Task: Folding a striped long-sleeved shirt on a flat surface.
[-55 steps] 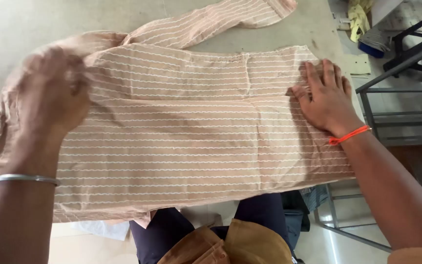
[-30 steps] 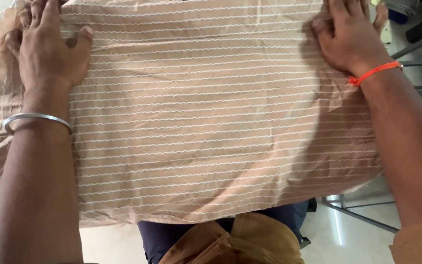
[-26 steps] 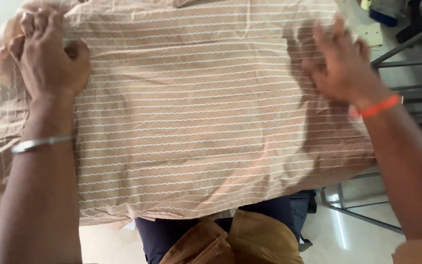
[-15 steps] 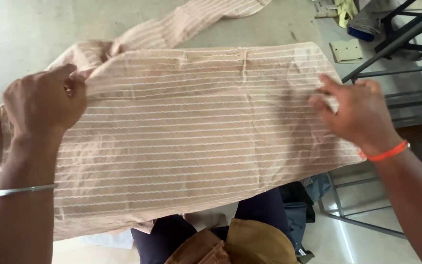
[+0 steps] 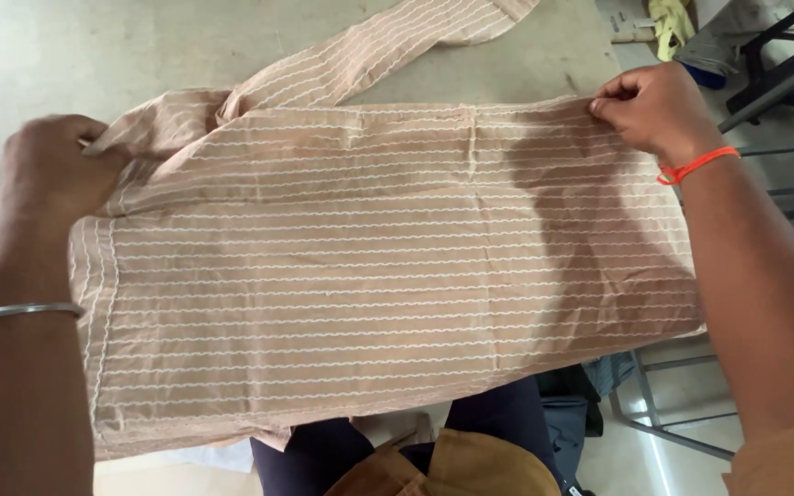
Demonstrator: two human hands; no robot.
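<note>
While our left hand and right hand each pinch a far corner of the striped garment over the surface, we should pull evenly, keeping it taut.

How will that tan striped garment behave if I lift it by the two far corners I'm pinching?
The tan striped garment will probably hang limp: it already creases and drapes off the table edge. It looks thin, so likely light. The sleeve lying loose beyond it would probably trail behind. The left hand and right hand each pinch a corner, so the middle may sag.
</note>
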